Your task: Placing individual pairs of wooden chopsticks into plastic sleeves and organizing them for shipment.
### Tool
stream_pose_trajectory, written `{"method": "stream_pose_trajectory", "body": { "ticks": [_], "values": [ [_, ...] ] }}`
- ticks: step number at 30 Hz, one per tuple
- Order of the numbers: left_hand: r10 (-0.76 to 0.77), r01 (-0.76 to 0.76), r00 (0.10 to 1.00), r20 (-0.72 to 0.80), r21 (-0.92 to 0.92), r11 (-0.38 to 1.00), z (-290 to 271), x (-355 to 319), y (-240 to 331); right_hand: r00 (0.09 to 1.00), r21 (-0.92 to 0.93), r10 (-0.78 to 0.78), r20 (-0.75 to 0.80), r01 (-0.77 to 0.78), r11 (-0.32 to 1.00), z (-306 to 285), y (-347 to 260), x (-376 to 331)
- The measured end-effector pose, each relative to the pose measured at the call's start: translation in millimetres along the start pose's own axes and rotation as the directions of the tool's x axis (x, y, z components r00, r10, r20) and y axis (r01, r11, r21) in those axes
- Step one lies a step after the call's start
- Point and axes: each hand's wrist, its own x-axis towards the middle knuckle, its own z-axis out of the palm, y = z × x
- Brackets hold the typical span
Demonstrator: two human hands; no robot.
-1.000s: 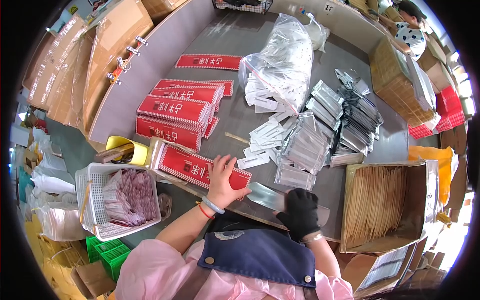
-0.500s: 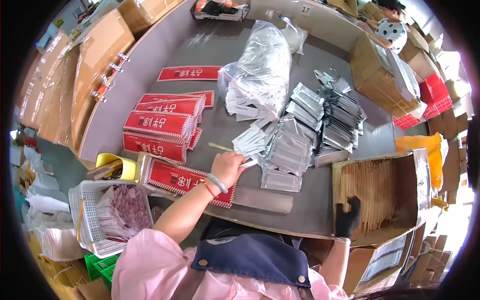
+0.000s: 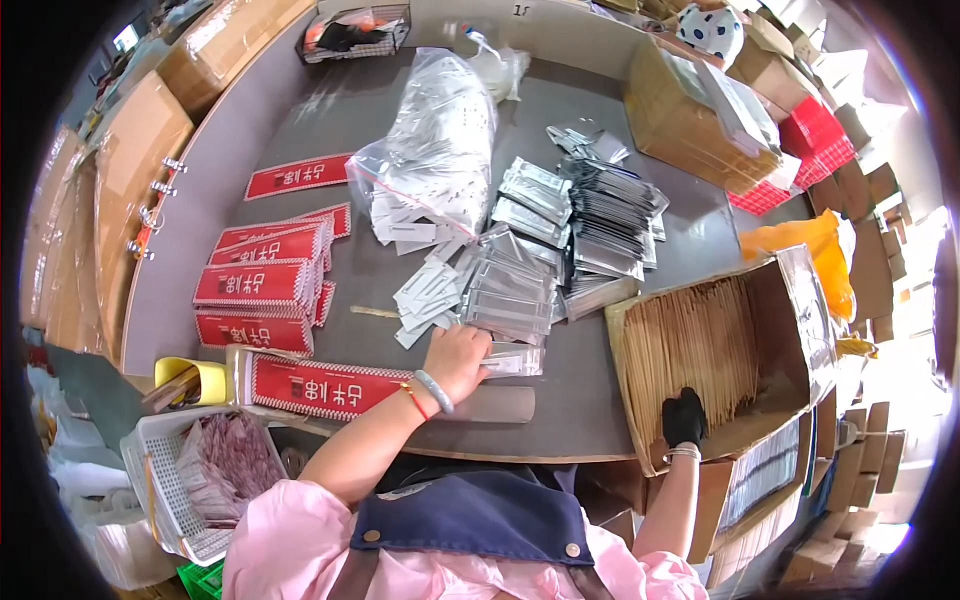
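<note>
My bare left hand (image 3: 457,364), with a grey bangle and a red cord at the wrist, closes on the left end of a flat clear-and-silver packet (image 3: 518,360). Its fingertips are partly hidden, so a white slip under them cannot be ruled out. Beyond it lie loose white slips (image 3: 428,292) and a spread of similar packets (image 3: 512,290). My right hand (image 3: 684,418), in a black glove, reaches over the front of a cardboard box (image 3: 622,375). Its gathered fingers meet the near ends of tightly packed brown card-like sheets (image 3: 690,350); what they grip is unclear.
Red printed sleeves (image 3: 255,280) are stacked at left, with another red sleeve (image 3: 320,387) near the front edge. A clear bag of slips (image 3: 440,140) and dark packet piles (image 3: 610,215) stand farther back. A white basket (image 3: 155,470) hangs beside the front left.
My left hand has come down onto the end of the near packet. My right hand has moved from the box's front left corner to the brown sheets, its fingers drawing together. The view has shifted.
</note>
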Motion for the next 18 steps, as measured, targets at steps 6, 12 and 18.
{"method": "stream_pose_trajectory", "body": {
  "ticks": [6, 12, 18],
  "values": [
    [-0.068, 0.151, 0.979, 0.19, -0.469, 0.87, -43, -21, 5, 0.999, 0.003, 0.043, 0.003, -0.043, 0.999, -5, -1, 0],
    [0.051, -0.057, 0.996, -0.077, -0.082, 0.995, -36, -64, 4, 0.998, 0.01, 0.059, 0.015, -0.059, 0.998, -7, 11, 3],
    [-0.06, 0.053, 0.994, -0.092, -0.075, 0.996, -65, -105, -26, 0.974, 0.466, 0.175, -0.142, -0.09, 0.88, -47, 4, -18]
  ]
}}
